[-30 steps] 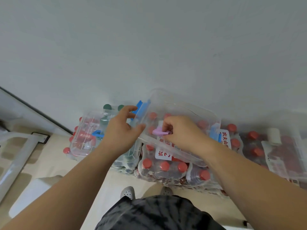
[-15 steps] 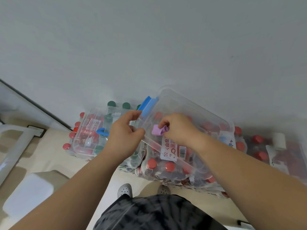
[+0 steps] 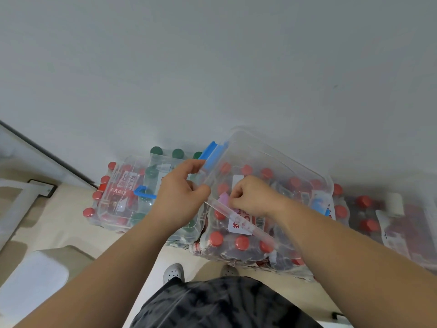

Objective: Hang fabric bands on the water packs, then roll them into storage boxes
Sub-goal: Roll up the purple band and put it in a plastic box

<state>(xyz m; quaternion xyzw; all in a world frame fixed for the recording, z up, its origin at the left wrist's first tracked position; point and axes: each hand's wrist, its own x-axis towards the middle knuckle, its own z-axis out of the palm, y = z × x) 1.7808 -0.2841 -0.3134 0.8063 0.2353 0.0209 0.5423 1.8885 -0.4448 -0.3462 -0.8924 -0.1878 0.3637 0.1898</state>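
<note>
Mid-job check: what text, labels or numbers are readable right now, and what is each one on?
"夫山", probably: white characters on a red strip of the left water pack, seen through the left clear box.
Middle water pack, white label: red characters and barcode, blurred and crossed by the held storage box rim; unreadable.
Right water pack, label: blurred, unreadable.
</note>
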